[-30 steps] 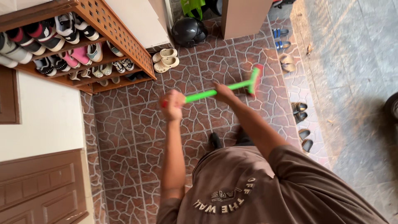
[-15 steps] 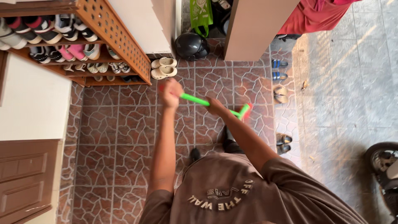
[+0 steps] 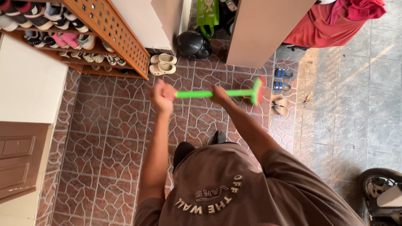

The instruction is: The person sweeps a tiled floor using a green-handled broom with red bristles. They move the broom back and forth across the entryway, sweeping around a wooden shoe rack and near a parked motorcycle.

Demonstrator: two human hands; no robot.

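I hold a broom with a bright green handle (image 3: pixel 197 93) in both hands. My left hand (image 3: pixel 162 97) grips the top end of the handle. Lower down the handle, my right hand (image 3: pixel 219 93) is closed around it. The broom's green and red head (image 3: pixel 258 90) rests on the brown patterned floor tiles (image 3: pixel 113 125), close to a pair of sandals (image 3: pixel 278 106). My brown shirt fills the bottom of the view.
A wooden shoe rack (image 3: pixel 104 29) full of shoes stands at the upper left. Beige clogs (image 3: pixel 161 64), a black helmet (image 3: pixel 192 44) and a green bag (image 3: pixel 208 11) lie beyond. Blue sandals (image 3: pixel 280 79), a beige pillar (image 3: pixel 264 29), red cloth (image 3: pixel 331 21) and a scooter wheel (image 3: pixel 379 188) are on the right.
The broom head has swung outward to the right, from near my feet toward the sandals, and the handle now lies level. Both hands keep their grip. The view shifted slightly.
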